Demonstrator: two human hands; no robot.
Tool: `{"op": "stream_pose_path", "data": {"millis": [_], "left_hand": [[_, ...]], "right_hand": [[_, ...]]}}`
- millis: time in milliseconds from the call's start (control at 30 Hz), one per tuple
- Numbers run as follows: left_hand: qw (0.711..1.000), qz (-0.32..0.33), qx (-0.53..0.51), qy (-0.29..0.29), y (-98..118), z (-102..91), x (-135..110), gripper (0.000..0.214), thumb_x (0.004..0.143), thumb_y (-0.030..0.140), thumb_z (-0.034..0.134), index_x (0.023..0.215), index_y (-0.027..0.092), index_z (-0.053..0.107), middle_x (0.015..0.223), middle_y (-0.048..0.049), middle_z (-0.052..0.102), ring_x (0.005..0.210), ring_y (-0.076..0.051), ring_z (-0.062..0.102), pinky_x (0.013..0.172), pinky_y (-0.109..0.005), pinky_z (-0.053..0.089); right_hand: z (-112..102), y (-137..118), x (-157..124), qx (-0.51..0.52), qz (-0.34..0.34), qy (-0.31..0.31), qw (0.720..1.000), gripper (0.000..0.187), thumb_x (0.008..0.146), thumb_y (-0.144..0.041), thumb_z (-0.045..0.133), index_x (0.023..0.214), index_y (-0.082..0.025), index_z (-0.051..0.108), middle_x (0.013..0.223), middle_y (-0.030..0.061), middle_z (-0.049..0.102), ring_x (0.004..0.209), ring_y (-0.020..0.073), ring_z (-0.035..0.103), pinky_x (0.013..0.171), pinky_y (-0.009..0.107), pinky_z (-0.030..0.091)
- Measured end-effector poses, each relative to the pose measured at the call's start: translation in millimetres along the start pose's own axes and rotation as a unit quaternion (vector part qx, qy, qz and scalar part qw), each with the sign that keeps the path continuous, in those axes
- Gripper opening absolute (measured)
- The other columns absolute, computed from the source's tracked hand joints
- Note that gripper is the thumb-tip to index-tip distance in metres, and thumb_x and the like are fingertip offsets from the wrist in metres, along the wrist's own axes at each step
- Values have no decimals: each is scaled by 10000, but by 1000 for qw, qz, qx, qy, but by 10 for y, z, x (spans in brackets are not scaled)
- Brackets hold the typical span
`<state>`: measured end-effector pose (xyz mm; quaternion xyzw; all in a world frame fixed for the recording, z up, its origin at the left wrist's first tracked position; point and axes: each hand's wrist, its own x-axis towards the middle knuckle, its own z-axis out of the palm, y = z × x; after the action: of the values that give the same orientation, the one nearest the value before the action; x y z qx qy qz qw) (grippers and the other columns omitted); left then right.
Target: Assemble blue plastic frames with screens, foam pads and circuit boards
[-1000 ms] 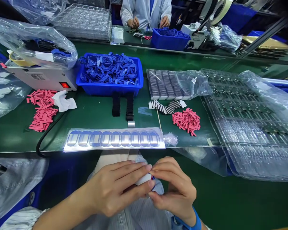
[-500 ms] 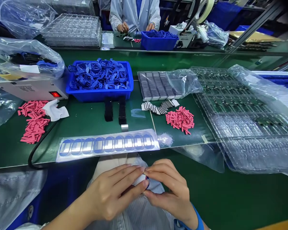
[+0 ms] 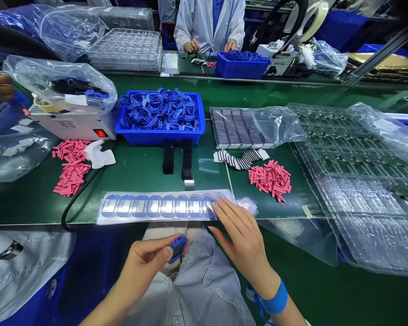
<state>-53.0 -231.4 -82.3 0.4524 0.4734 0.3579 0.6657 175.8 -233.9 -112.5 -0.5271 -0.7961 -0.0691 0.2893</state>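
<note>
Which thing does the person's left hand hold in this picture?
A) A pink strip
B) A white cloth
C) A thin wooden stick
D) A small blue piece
D. The left hand pinches the small blue piece between thumb and fingers, in front of the table edge.

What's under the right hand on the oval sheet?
The right hand covers the right end of the blue-ringed silver oval sheet; the last oval shows only partly, the rest hidden.

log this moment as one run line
left hand: holds small blue frame | right hand: fingertips on blue-edged film sheet
</note>
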Motion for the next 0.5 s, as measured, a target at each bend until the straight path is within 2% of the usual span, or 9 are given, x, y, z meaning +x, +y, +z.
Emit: {"op": "stream_pose_path", "data": {"millis": [67, 133, 233, 367, 433, 500], "left_hand": [[995, -61, -70, 23, -31, -54, -14, 256, 742, 464, 705, 906, 281, 775, 846, -64, 796, 817, -232, 752, 807, -300, 588], [990, -86, -103, 48, -67, -115, -27, 314, 716, 493, 717, 912, 255, 777, 884, -87, 793, 828, -244, 748, 830, -338, 580], [988, -85, -101, 76, -114, -205, -55, 331, 700, 485, 736, 916, 237, 775, 917, -100, 786, 830, -260, 747, 849, -391, 573], [992, -64, -57, 94, -145, -287, -100, 296, 658, 479, 768, 851, 256, 783, 872, -82, 786, 835, -277, 748, 842, -405, 579], [993, -54, -47, 97, -151, -316, -122, 289, 649, 482, 772, 834, 260, 784, 857, -79, 785, 837, -285, 747, 838, -416, 582], [994, -47, -52, 88, -156, -343, -146, 278, 674, 468, 760, 859, 260, 780, 877, -78, 783, 845, -285, 746, 845, -420, 579]], "right_hand": [[52, -3, 10, -48, -24, -17, 998, 403, 916, -185, 535, 1315, -147, 496, 1247, 115, 634, 1193, 241, 571, 998, 410, 431], [65, 24, -8, -70, -51, -24, 996, 371, 923, -128, 501, 1293, -150, 520, 1249, 95, 636, 1185, 233, 581, 1021, 416, 412], [9, 111, -28, -42, -90, -31, 995, 363, 901, -67, 505, 1253, -144, 556, 1231, 83, 648, 1177, 223, 588, 985, 397, 453], [-137, 239, 25, 7, -122, -12, 992, 327, 866, -72, 572, 1169, -187, 615, 1123, 59, 707, 1095, 203, 639, 873, 346, 522], [-219, 298, 51, -45, -143, 9, 989, 334, 844, -54, 583, 1129, -216, 647, 1063, 47, 730, 976, 206, 682, 784, 338, 527], [-308, 366, 56, -118, -162, 49, 978, 351, 809, -37, 607, 1082, -246, 679, 902, 33, 757, 731, 182, 688, 652, 316, 498]]}}
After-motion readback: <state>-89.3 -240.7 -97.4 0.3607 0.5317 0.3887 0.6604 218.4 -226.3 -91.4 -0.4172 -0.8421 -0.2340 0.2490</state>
